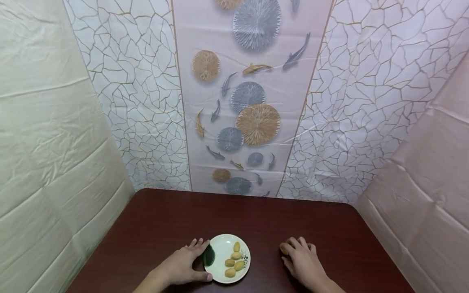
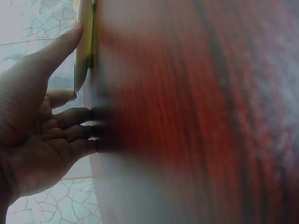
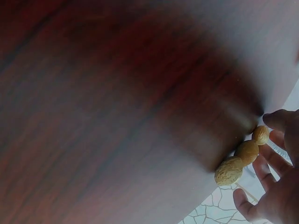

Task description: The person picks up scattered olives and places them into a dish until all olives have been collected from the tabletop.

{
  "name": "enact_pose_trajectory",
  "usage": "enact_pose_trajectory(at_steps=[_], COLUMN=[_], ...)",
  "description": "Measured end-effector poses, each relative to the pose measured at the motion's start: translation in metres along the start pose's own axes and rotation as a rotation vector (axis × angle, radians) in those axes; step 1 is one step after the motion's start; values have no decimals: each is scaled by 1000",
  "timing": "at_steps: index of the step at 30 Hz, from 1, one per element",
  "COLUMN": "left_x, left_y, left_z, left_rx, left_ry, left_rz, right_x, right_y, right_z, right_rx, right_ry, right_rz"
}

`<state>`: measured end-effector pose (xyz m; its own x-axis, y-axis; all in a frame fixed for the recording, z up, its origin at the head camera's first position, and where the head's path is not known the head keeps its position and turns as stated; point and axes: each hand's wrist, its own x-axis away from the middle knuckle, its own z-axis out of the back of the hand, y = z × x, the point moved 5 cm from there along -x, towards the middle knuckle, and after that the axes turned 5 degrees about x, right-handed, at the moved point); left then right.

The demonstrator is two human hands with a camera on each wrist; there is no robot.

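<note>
In the head view, five yellow pieces (image 1: 239,265) already lie on the plate (image 1: 220,254), while a brown piece (image 1: 283,248) sits off it, by your right hand (image 1: 305,260), above the table (image 1: 256,219). The work looks partly done to you, though what is left cannot be told for sure. Your left hand (image 1: 183,262) reaches in from the plate's left, its thumb and fingers spread wide at the rim.

In the left wrist view, you see that thumb against the plate's edge, the other fingers reaching down toward the table.

In the right wrist view, three wrinkled pieces (image 3: 246,153) line up under your right hand, palm down; its fingers bend about them, but you cannot tell whether they grip.
</note>
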<state>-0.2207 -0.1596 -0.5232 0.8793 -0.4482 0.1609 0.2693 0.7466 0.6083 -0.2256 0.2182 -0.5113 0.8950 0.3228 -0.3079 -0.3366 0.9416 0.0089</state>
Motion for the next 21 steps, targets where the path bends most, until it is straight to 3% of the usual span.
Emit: enact_pose_trajectory(at_steps=[14,21], left_x=[0,0], left_y=[0,0], left_z=[-1,1], left_rx=[23,-4], left_ry=[-26,1], left_rz=[-14,-14], right_x=[-4,-5], right_y=[-4,-7], right_z=[-2,2], right_rx=[5,2], right_ry=[47,90], right_rz=[9,34])
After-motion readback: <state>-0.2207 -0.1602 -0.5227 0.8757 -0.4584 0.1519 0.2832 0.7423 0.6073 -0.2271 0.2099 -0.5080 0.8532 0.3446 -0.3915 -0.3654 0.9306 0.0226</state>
